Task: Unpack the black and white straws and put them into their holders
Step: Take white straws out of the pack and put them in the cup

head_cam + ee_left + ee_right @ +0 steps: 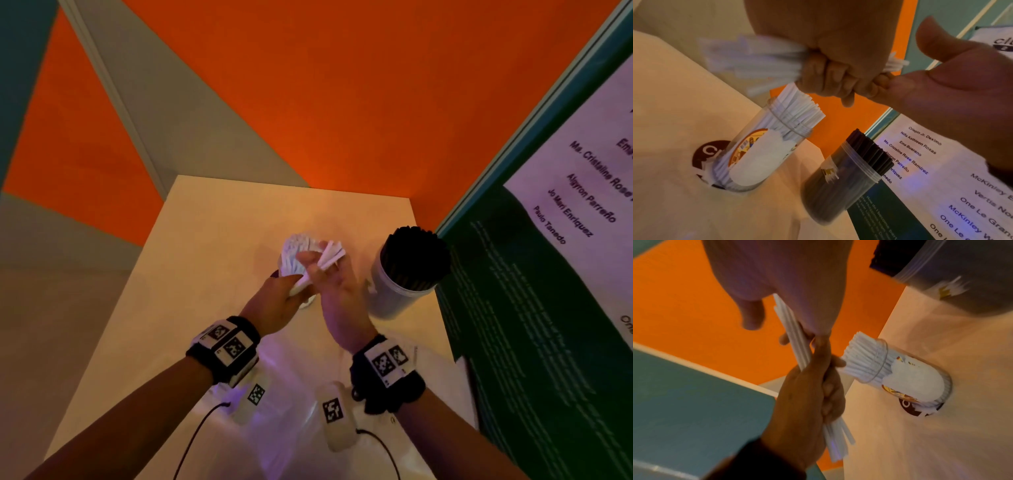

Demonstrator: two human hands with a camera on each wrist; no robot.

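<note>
Both hands meet over the table (191, 274), on one bundle of white straws (330, 255). My left hand (291, 291) grips its lower part in a fist, seen in the left wrist view (828, 81). My right hand (317, 265) holds the upper part (795, 337), thumb raised (941, 48). Just behind the hands stands a clear holder (294, 250) packed with white straws (797, 113), also in the right wrist view (900, 374). To the right, a second clear holder (404, 284) is full of black straws (867, 151).
Crumpled clear plastic wrap (298, 377) lies on the table near me. A dark green printed board (548, 274) stands along the table's right side, close to the black straw holder. An orange wall (342, 102) rises behind. A round brown sticker (702, 155) lies under the white holder.
</note>
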